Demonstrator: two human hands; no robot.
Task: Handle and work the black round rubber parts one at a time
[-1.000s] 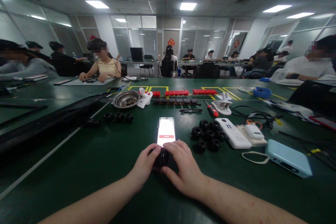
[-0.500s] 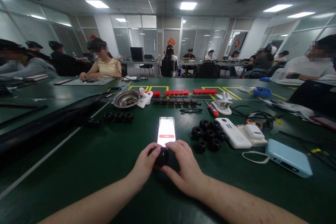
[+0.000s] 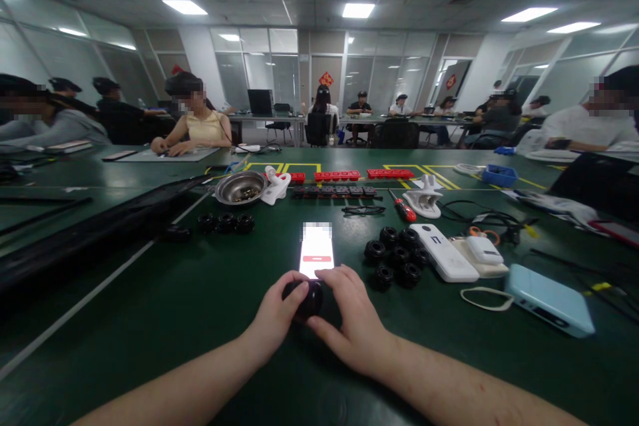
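Observation:
My left hand (image 3: pixel 279 309) is closed on a glossy black round part (image 3: pixel 310 299), with the thumb lying over its top. My right hand (image 3: pixel 352 319) curves around the right side of the same part, its thumb and fingers apart; whether its thumb tip touches the part I cannot tell. Just beyond both hands lies a phone (image 3: pixel 316 249) with a lit white screen and a red button bar. To the right sits a cluster of several black ring-shaped parts (image 3: pixel 399 255). More black round parts (image 3: pixel 226 223) stand in a row at the left.
Farther back are a metal bowl (image 3: pixel 241 188) with small pieces, red trays (image 3: pixel 337 176), a black strip (image 3: pixel 335 192) and a screwdriver (image 3: pixel 404 208). At the right lie a white power bank (image 3: pixel 443 254) and a light-blue box (image 3: pixel 549 299). A long black bag (image 3: pixel 100 229) lies left.
My hands stay nearly where they were. The black round part has turned or shifted slightly in the left hand, showing a little more of its side.

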